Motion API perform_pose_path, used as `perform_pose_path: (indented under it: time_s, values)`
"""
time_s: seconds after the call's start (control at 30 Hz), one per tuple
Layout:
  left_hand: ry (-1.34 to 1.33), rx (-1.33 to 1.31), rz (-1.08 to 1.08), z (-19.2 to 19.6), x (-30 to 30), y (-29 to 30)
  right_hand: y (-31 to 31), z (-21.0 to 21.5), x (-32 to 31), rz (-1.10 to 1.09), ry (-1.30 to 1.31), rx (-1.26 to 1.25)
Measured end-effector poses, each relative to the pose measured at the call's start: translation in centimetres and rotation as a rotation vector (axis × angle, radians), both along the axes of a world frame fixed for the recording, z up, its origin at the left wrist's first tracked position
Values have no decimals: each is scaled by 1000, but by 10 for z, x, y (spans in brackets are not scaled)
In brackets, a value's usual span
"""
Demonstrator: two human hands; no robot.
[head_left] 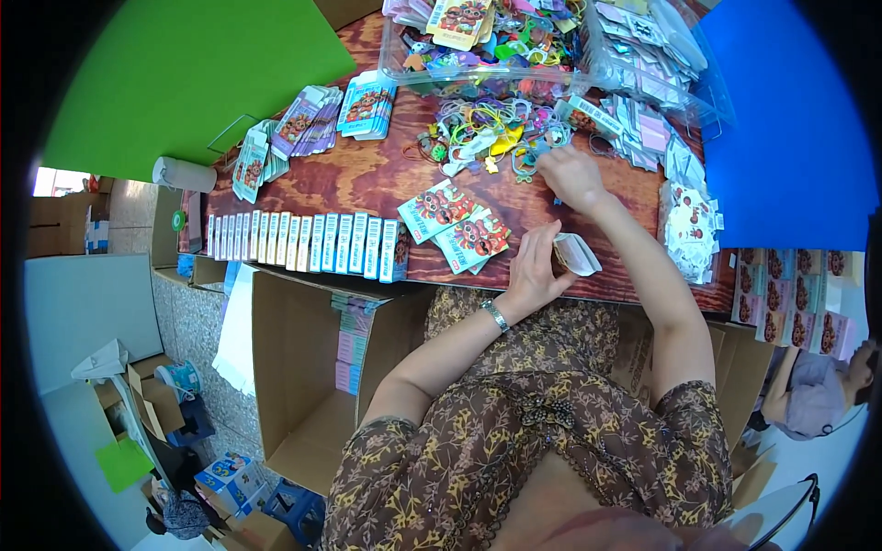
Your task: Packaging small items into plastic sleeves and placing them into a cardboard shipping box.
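Observation:
My left hand (531,277) is wrapped round a small cardboard box (576,254) near the table's front edge; the box's end, with pale flaps, faces right. My right hand (571,181) is at the near edge of a pile of colourful trinkets on cords (482,136). Its fingers are curled together, and what they hold, if anything, is hidden. Left of the held box lie flattened printed cartons (474,241), overlapping. Beyond my right hand, a printed carton (593,117) leans against small packets (643,129).
A row of upright boxes (308,242) lines the front left edge. Carton stacks (367,106) stand behind it. A clear bin (478,75) of trinkets is at the back. White printed packets (691,230) lie at right. An open cardboard box (308,367) stands below the table.

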State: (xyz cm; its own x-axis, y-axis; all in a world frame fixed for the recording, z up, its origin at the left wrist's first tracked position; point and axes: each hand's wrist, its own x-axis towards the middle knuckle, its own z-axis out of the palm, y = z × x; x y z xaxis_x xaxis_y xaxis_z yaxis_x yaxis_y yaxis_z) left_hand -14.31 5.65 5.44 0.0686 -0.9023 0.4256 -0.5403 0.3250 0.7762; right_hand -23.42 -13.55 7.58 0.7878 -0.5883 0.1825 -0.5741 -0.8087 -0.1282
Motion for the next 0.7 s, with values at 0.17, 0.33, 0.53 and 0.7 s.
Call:
perform_pose_path:
  time_s: [0.17, 0.33, 0.53, 0.7]
  values:
    - [21, -6, 38, 0, -1, -2, -13, 45, -20, -226, -411, 690]
    - [20, 16, 27, 2, -5, -4, -23, 26, -26, -39, -208, 374]
    - [11, 7, -17, -1, -3, 1, 5, -8, 12, -89, 165, 18]
    - [10, -4, -17, 0, -2, 1, -11, -15, -9, -16, -82, 59]
